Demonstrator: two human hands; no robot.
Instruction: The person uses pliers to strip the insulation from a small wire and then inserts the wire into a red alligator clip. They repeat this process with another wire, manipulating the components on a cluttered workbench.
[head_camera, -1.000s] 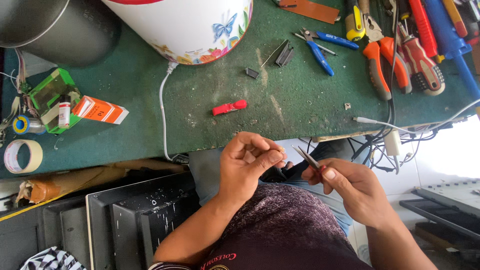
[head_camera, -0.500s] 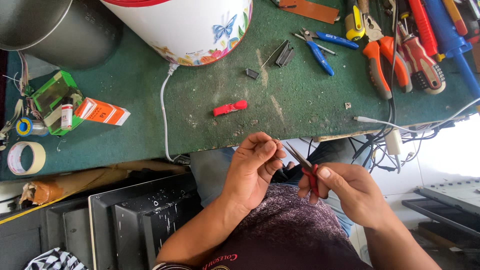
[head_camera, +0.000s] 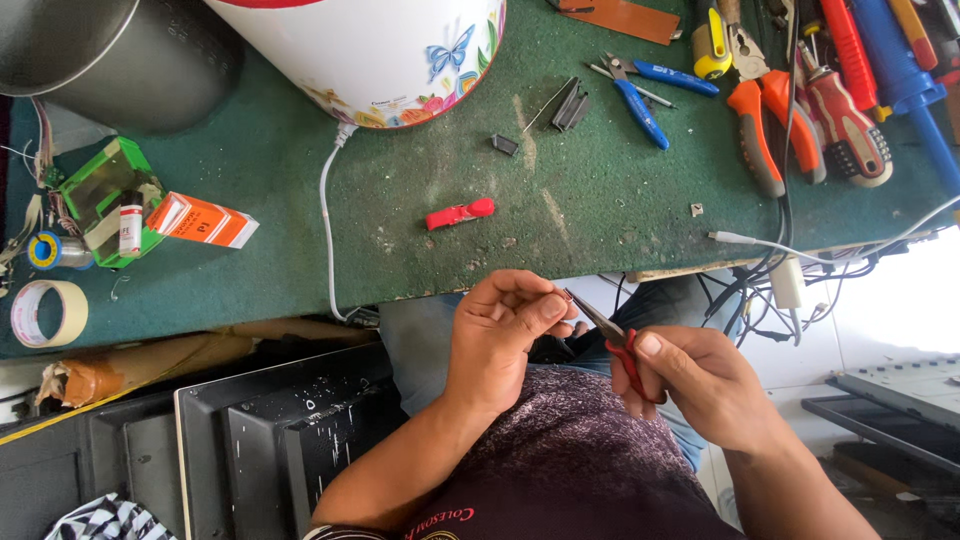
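Red-handled pliers (head_camera: 612, 340) near orange box (head_camera: 205, 221)

1. The workbench (head_camera: 300, 250) fills the upper part of the view; the person's lap lies below its near edge.
2. The left hand (head_camera: 500, 335) and right hand (head_camera: 700, 385) meet just below that edge, the right hand to the right.
3. The needle-nose pliers (head_camera: 610, 335) lie in the right hand, tips touching the left fingertips.
4. A small clip (head_camera: 460, 213) lies on the bench above the left hand.
5. A round appliance (head_camera: 370, 50) stands at the far edge; its cord (head_camera: 328, 230) runs down to the near edge.
6. Side cutters (head_camera: 640, 95) lie right of the appliance, with larger pliers (head_camera: 770, 130) and screwdrivers (head_camera: 850, 110) further right.
7. A small carton (head_camera: 205, 220) lies at the left, a tape roll (head_camera: 48, 312) beyond it at the bench's left end.
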